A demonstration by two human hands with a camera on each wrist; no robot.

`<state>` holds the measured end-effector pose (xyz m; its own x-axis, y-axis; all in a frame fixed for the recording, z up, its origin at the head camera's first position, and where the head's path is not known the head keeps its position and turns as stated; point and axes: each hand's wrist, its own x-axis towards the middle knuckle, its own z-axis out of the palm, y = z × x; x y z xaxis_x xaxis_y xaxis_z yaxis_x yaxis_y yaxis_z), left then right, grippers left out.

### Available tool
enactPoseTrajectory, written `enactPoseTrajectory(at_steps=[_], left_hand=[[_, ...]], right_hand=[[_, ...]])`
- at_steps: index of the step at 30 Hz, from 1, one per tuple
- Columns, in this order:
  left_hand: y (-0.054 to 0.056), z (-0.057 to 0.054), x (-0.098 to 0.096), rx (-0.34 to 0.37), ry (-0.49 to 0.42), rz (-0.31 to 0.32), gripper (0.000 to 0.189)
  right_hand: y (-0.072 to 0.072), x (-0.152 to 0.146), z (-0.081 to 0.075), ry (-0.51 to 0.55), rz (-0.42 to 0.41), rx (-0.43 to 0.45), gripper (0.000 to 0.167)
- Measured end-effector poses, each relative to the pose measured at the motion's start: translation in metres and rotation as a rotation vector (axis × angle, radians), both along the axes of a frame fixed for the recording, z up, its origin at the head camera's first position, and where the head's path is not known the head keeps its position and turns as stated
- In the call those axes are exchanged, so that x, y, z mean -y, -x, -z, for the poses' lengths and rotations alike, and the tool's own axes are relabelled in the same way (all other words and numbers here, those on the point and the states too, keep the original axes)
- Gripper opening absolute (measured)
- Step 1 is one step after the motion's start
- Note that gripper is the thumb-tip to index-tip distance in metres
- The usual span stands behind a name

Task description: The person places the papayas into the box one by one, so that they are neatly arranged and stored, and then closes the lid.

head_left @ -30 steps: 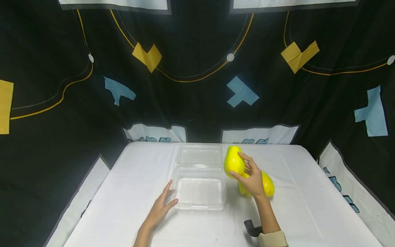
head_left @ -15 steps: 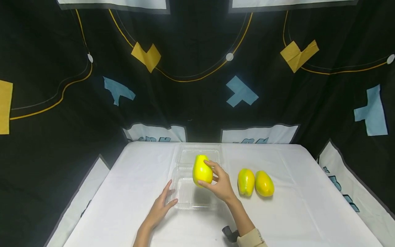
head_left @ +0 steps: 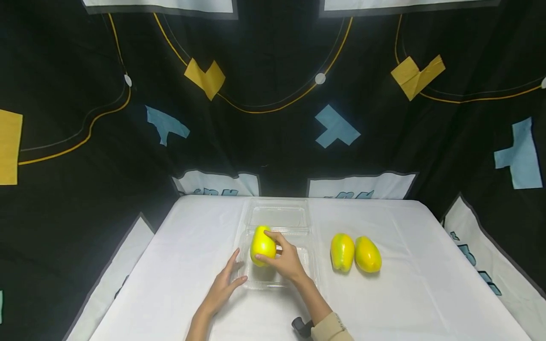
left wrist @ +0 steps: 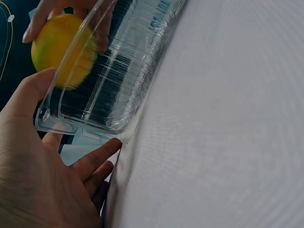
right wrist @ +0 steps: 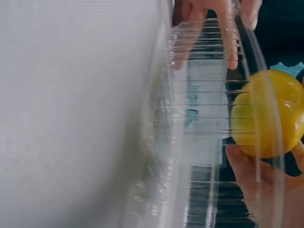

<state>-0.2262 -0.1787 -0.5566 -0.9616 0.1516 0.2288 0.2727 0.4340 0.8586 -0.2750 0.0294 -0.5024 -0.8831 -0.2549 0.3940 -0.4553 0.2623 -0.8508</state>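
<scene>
My right hand (head_left: 286, 259) grips a smooth yellow mango-shaped fruit (head_left: 262, 247) between thumb and fingers, over the left half of a clear plastic clamshell box (head_left: 304, 272). The fruit stands roughly upright; whether it touches the box floor I cannot tell. In the right wrist view the fruit (right wrist: 289, 114) shows partly through the box wall (right wrist: 209, 114). My left hand (head_left: 222, 286) rests at the box's left edge, fingers spread and fairly straight. The left wrist view has its thumb (left wrist: 35, 90) by the rim and other fingers (left wrist: 97, 159) around the corner.
Two more yellow fruits (head_left: 342, 252) lie side by side on the white cloth-covered table (head_left: 409, 293), right of the box. The box's lid (head_left: 279, 214) lies folded back behind it. A dark patterned curtain (head_left: 264, 142) hangs beyond the table.
My right hand has carried the yellow fruit leftward from beside the other two and lowered it over the box. The left hand has stayed at the box's left edge.
</scene>
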Motion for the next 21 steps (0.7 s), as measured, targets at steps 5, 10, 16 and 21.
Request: enactPoseTrajectory(at_steps=[5, 10, 16, 21], left_hand=[[0.000, 0.000, 0.000, 0.002, -0.011, 0.018, 0.069], [0.001, 0.000, 0.001, 0.002, -0.009, 0.017, 0.070], [-0.005, -0.011, -0.002, 0.007, -0.013, 0.006, 0.071], [0.001, 0.000, 0.000, 0.012, -0.003, 0.001, 0.071]], right_hand=[[0.002, 0.004, 0.008, -0.106, -0.028, 0.056, 0.066], [0.003, 0.007, 0.010, -0.173, -0.058, 0.111, 0.067], [0.007, 0.011, 0.013, -0.193, -0.080, 0.142, 0.067], [0.011, 0.014, 0.017, -0.223, -0.089, 0.160, 0.069]])
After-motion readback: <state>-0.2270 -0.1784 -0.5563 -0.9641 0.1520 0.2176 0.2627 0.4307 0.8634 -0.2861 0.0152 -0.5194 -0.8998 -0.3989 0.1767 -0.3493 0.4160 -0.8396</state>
